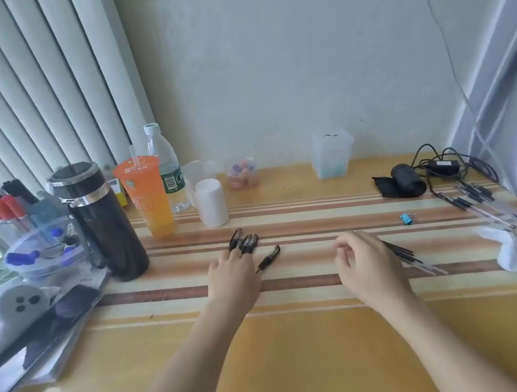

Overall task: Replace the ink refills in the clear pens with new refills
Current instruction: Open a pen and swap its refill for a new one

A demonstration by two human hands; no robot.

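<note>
Refills (404,253) lie diagonally, tips toward near-right, beside the right hand's (364,264) loose, empty grip.

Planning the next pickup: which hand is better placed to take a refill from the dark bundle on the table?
Right. The right hand hovers beside the refill bundle; the left hand rests by the pen caps, farther away.
</note>
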